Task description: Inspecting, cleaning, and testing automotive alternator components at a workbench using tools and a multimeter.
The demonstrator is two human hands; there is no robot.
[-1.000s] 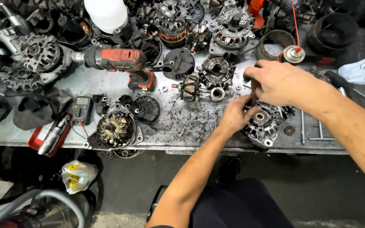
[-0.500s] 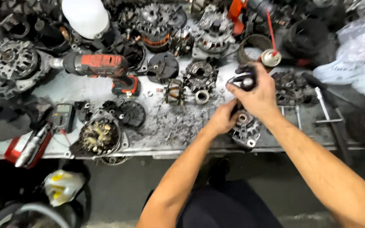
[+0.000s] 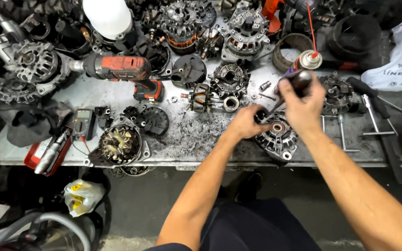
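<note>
A person leans over a metal workbench point(image 3: 94, 95) strewn with dismantled alternators, both bare forearms reaching up from the bottom of the frame toward right of centre. The right hand point(image 3: 303, 100) is raised above the bench with its fingers curled tight around the dark handle of a screwdriver point(image 3: 293, 86), the shaft slanting down and to the left toward an alternator housing point(image 3: 278, 137) that sits near the bench's front edge. The left hand point(image 3: 246, 122), wrist bent and knuckles toward the camera, is closed over the housing's upper left rim, just where the tool's tip meets it (the tip itself is hidden behind the fingers). Just above the right hand stands a spray can point(image 3: 303, 62) with a thin red straw. Left of the hands, at mid-frame, a rotor point(image 3: 204, 98) lies on its side amid dark metal filings. A red and black drill point(image 3: 124, 72) lies in the upper left of the frame, with a white plastic jug point(image 3: 107, 16) behind it at the top edge. Lower left, a multimeter point(image 3: 83, 123) rests beside a copper-wound stator point(image 3: 119, 145). At the right edge, a white plastic bag point(image 3: 396, 69) sits well apart from the work.
</note>
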